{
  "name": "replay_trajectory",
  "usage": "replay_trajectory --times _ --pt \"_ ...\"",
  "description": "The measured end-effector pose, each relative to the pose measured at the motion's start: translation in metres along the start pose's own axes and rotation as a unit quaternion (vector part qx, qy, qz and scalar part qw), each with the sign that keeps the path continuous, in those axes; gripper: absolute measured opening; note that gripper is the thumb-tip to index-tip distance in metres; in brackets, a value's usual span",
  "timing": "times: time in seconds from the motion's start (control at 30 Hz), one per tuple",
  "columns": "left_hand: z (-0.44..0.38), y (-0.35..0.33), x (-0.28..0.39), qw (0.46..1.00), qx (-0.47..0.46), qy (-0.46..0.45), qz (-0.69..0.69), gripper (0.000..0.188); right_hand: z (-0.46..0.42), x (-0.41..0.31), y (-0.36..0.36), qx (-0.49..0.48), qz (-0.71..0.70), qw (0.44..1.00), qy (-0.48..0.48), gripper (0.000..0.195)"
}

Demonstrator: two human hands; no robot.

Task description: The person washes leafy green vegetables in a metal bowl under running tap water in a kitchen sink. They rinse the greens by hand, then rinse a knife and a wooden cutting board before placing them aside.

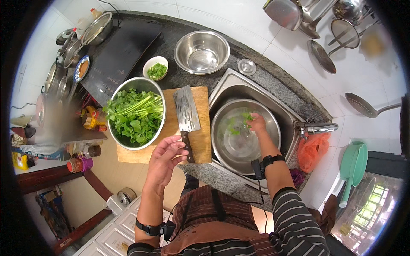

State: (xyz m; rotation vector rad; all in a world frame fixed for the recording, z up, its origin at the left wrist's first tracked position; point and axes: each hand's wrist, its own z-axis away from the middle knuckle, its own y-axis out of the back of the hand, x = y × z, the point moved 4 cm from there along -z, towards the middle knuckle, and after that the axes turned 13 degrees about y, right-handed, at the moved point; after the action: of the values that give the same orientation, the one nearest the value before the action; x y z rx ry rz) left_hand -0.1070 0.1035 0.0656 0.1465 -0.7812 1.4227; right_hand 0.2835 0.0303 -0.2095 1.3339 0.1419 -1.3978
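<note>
My right hand (257, 123) reaches into a steel basin (278, 137) of water in the sink, its fingertips closed around some green leaves (247, 116). More loose leaves (235, 131) float beside it. My left hand (167, 156) hovers, loosely curled and holding nothing, near the dark handle (186, 144) of a cleaver. The cleaver's wet blade (186, 108) lies flat on a wooden cutting board (203, 128). Partly over the board's left side, a steel bowl (163, 123) is heaped with leafy, long-stemmed greens (136, 115).
Behind the board stand a small white bowl (155, 60) of chopped greens and a shiny steel bowl (202, 52). A black induction cooktop (120, 57) occupies the left counter. The faucet (320, 128) juts over the sink's right rim (293, 148). Cooking utensils (322, 57) hang on the tiled wall.
</note>
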Motion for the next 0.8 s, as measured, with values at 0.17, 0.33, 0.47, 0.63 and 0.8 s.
replay_trajectory --times 0.17,0.33,0.47,0.63,0.8 --pt "0.0 0.001 -0.001 1.0 -0.018 -0.006 0.009 0.027 -0.01 0.023 -0.009 -0.059 0.024 0.996 0.064 0.028" --pt "0.002 0.001 -0.002 1.0 -0.014 -0.009 0.015 0.026 0.015 -0.022 -0.025 -0.061 0.139 0.976 0.157 0.041" --pt "0.005 0.003 -0.004 1.0 -0.009 -0.006 0.012 0.027 0.045 -0.068 -0.042 -0.05 0.188 0.969 0.152 0.043" --pt "0.01 0.005 -0.006 1.0 -0.012 -0.004 0.007 0.028 0.052 -0.077 -0.056 0.025 0.193 0.963 0.185 0.033" --pt "0.011 0.011 -0.008 1.0 0.001 -0.002 0.005 0.029 0.039 -0.055 -0.046 0.015 0.111 0.973 0.204 0.018"
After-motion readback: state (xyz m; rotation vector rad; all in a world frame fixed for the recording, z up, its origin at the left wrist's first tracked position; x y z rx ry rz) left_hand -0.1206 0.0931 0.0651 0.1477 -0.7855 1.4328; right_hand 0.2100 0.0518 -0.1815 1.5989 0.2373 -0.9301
